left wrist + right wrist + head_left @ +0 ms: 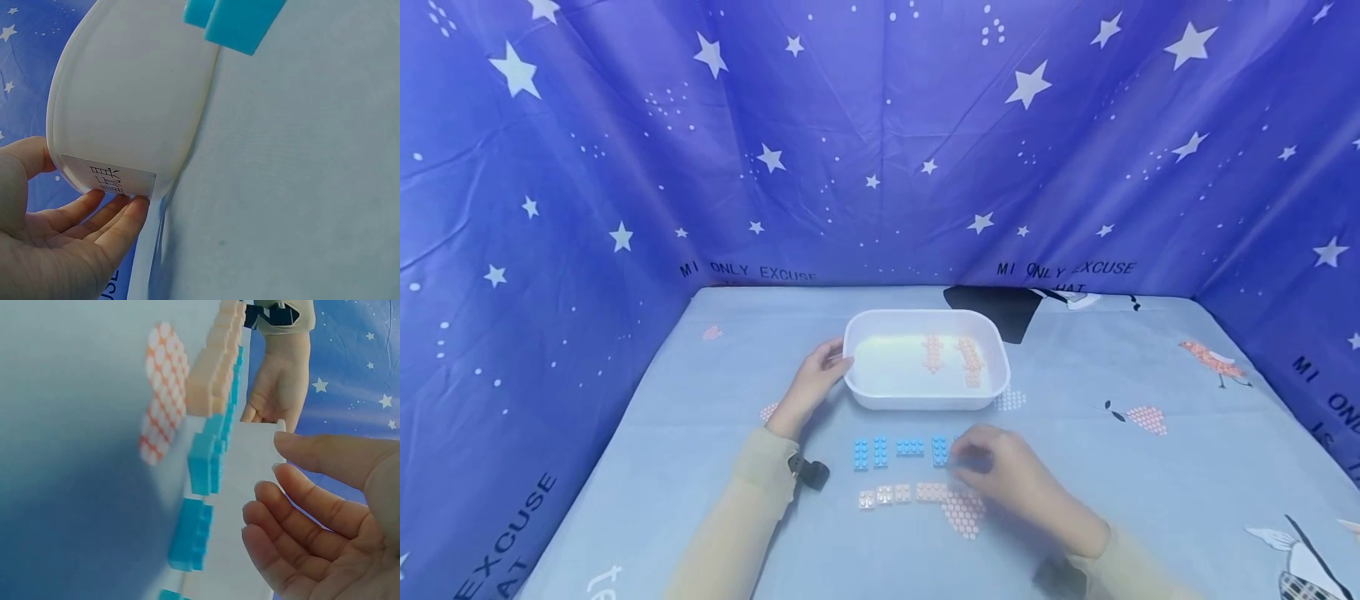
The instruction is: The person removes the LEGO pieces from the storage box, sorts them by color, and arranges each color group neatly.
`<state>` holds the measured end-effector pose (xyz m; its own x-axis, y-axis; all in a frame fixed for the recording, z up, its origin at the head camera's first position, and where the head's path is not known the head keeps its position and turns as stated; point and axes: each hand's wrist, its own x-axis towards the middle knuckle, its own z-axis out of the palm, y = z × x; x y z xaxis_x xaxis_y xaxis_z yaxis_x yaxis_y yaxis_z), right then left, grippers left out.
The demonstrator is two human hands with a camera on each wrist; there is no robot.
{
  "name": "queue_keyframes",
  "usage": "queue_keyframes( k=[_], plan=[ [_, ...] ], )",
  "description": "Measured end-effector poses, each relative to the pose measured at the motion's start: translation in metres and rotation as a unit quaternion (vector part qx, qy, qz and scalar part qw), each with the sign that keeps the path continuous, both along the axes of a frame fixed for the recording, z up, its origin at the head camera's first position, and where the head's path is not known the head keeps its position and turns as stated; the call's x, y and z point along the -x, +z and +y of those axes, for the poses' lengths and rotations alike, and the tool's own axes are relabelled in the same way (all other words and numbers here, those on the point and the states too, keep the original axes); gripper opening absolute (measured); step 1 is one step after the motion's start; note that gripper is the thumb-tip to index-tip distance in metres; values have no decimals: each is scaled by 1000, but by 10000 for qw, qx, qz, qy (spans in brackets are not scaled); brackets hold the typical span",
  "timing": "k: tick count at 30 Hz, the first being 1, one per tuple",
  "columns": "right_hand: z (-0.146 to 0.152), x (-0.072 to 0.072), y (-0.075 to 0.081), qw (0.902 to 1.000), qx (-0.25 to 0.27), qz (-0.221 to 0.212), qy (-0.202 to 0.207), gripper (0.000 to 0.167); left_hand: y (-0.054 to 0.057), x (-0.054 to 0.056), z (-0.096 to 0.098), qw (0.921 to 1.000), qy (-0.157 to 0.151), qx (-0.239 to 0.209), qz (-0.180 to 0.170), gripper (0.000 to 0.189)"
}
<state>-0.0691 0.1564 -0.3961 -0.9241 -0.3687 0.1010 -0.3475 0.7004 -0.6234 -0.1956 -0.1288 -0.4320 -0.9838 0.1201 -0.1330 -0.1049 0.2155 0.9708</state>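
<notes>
My left hand grips the left end of a white plastic tub. In the left wrist view its thumb is at the rim and its fingertips press a printed label on the outer wall. Peach building bricks lie inside, toward the tub's right side. Over the right end of a row of blue bricks, my right hand hovers and partly hides that end. Its fingers are loosely bent with nothing between them in the right wrist view, beside a blue brick.
A second row, of peach bricks, lies nearer to me than the blue row. Both rows are in front of the tub on a pale blue patterned cloth. A blue star-printed curtain encloses the back and sides.
</notes>
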Motion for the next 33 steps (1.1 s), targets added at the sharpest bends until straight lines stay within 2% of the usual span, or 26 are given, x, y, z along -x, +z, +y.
queue_keyframes(
  k=[6,11,17,25,33],
  plan=[
    [-3,7,11,9998,-88,-118,-165,21,-1,-2,0,10000,37,58,39,54],
    [-5,18,19,9996,41,109,-249,25,-2,-3,-1,10000,20,65,39,54],
    [-6,44,27,9986,367,332,-171,28,-2,-2,-3,9999,70,109,4,55],
    [-2,80,37,9978,479,124,-434,34,-2,0,-1,10000,32,74,22,54],
    [-3,101,40,9970,294,-148,-694,41,0,-1,1,9999,18,103,49,53]
  ],
)
